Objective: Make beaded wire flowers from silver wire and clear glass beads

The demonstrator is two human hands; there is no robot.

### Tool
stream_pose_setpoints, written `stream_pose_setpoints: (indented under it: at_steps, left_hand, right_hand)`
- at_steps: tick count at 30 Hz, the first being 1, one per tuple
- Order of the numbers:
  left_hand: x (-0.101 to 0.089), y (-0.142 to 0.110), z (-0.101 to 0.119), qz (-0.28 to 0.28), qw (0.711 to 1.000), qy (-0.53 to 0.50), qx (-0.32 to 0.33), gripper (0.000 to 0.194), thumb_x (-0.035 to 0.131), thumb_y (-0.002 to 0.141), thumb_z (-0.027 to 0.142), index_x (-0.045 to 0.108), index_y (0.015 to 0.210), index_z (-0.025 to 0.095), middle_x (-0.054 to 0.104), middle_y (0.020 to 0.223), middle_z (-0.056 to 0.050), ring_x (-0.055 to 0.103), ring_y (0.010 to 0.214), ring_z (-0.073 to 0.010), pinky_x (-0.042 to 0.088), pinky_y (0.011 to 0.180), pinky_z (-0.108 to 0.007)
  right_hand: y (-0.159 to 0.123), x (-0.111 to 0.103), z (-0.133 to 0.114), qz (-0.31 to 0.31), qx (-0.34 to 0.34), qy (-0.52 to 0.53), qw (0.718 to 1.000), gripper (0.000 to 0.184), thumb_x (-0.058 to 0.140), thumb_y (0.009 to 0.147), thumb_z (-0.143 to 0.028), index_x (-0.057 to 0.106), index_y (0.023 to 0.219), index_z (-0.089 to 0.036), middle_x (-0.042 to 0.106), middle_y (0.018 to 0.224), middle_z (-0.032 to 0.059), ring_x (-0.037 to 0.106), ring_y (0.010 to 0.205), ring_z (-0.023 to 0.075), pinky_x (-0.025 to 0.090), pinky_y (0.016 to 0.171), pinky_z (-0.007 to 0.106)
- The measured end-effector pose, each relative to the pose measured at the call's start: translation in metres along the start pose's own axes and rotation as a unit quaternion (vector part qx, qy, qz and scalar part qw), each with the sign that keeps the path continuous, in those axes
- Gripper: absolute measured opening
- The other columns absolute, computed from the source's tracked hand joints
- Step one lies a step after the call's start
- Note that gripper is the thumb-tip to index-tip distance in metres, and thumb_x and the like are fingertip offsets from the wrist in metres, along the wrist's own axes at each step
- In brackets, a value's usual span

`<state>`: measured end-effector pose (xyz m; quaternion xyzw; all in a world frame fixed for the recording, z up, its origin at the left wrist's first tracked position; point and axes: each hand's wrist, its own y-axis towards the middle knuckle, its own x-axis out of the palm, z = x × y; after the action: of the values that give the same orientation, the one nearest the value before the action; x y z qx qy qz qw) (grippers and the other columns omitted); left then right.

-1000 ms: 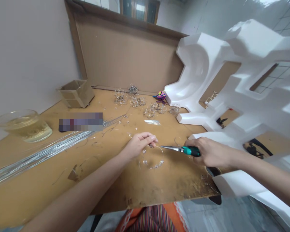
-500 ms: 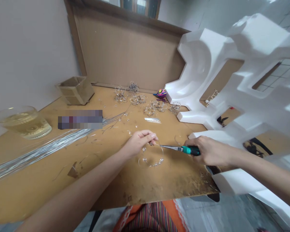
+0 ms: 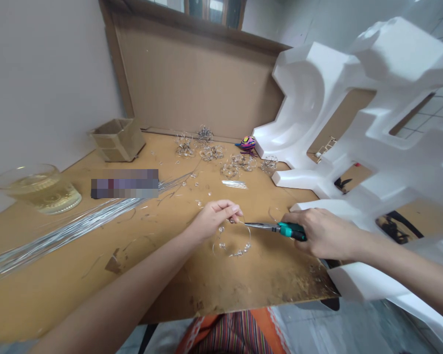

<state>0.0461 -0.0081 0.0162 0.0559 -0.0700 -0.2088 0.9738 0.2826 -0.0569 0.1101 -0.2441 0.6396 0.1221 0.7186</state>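
Between the thumb and fingers of my left hand (image 3: 219,217) is pinched a thin wire ring (image 3: 250,236) strung with several clear beads. The ring hangs just above the table, its beads gathered mostly along the lower right and left. My right hand (image 3: 319,231) is wrapped around needle-nose pliers (image 3: 290,230) with green and black handles. The pliers point left, and their tips meet the ring's wire close to my left fingertips. Whether the jaws are closed on the wire is too small to tell.
Long silver wires (image 3: 84,226) lie across the left, near a glass of yellowish liquid (image 3: 40,191) and a small cardboard box (image 3: 120,142). Several beaded wire pieces (image 3: 212,152) and a colourful bird-like figure (image 3: 248,143) sit at the back. White foam packaging (image 3: 299,93) borders the right.
Both hands, the wire ring and the pliers hold almost the same pose. The whole view has shifted very slightly.
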Motion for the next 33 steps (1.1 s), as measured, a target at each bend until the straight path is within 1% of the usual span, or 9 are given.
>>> stream_pose_setpoints:
  at_steps: [6, 16, 21, 24, 30, 33]
  left_hand:
    - [0.0004, -0.0007, 0.0004, -0.003, 1.000, -0.006, -0.007, 0.021, 0.056, 0.077, 0.035, 0.066, 0.069, 0.019, 0.060, 0.061, 0.001, 0.053, 0.063, -0.0105, 0.041, 0.070, -0.024]
    - [0.0016, -0.0009, 0.0014, 0.003, 1.000, -0.007, 0.000, 0.020, 0.057, 0.076, 0.035, 0.066, 0.068, 0.019, 0.061, 0.060, 0.001, 0.054, 0.062, -0.0110, 0.042, 0.069, -0.024]
    - [0.0017, -0.0007, 0.0011, 0.009, 1.000, 0.004, 0.005, 0.020, 0.057, 0.076, 0.035, 0.066, 0.068, 0.018, 0.062, 0.060, 0.000, 0.054, 0.063, -0.0114, 0.042, 0.069, -0.024]
    - [0.0013, -0.0006, 0.0004, 0.008, 1.000, -0.009, 0.006, 0.020, 0.057, 0.076, 0.034, 0.066, 0.069, 0.018, 0.062, 0.061, 0.000, 0.054, 0.063, -0.0108, 0.042, 0.068, -0.023]
    - [-0.0001, -0.0008, -0.0009, 0.019, 0.999, -0.032, 0.006, 0.019, 0.055, 0.078, 0.033, 0.065, 0.070, 0.018, 0.061, 0.066, 0.000, 0.055, 0.066, -0.0101, 0.040, 0.068, -0.022]
    - [0.0005, -0.0012, 0.0000, 0.023, 0.999, -0.027, 0.012, 0.020, 0.056, 0.077, 0.033, 0.065, 0.070, 0.018, 0.062, 0.066, 0.000, 0.055, 0.067, -0.0109, 0.040, 0.069, -0.023]
  right_hand:
    - [-0.0003, -0.0020, -0.0041, 0.017, 0.012, -0.030, 0.999, 0.009, 0.047, 0.063, -0.016, 0.044, 0.070, -0.022, 0.055, 0.064, 0.0008, 0.048, 0.054, 0.0149, 0.026, 0.051, 0.025]
    - [-0.0010, -0.0022, -0.0032, 0.009, 0.008, -0.024, 1.000, 0.009, 0.048, 0.064, -0.016, 0.045, 0.071, -0.021, 0.056, 0.065, 0.0014, 0.048, 0.056, 0.0148, 0.028, 0.053, 0.025]
    - [-0.0014, 0.0002, -0.0020, 0.007, 0.015, -0.019, 1.000, 0.009, 0.048, 0.063, -0.016, 0.045, 0.069, -0.022, 0.054, 0.064, 0.0011, 0.045, 0.053, 0.0142, 0.027, 0.051, 0.025]
    - [-0.0014, 0.0014, -0.0016, 0.006, 0.029, -0.005, 1.000, 0.008, 0.048, 0.063, -0.017, 0.043, 0.067, -0.022, 0.051, 0.061, 0.0001, 0.042, 0.051, 0.0133, 0.025, 0.049, 0.025]
    - [-0.0011, 0.0020, -0.0058, -0.016, 0.056, 0.071, 0.996, 0.011, 0.047, 0.061, -0.017, 0.038, 0.061, -0.022, 0.037, 0.049, -0.0037, 0.034, 0.045, 0.0109, 0.023, 0.044, 0.023]
    - [-0.0019, 0.0049, -0.0068, -0.032, 0.071, 0.107, 0.991, 0.010, 0.046, 0.061, -0.017, 0.037, 0.060, -0.021, 0.033, 0.048, -0.0047, 0.031, 0.043, 0.0099, 0.021, 0.042, 0.023]
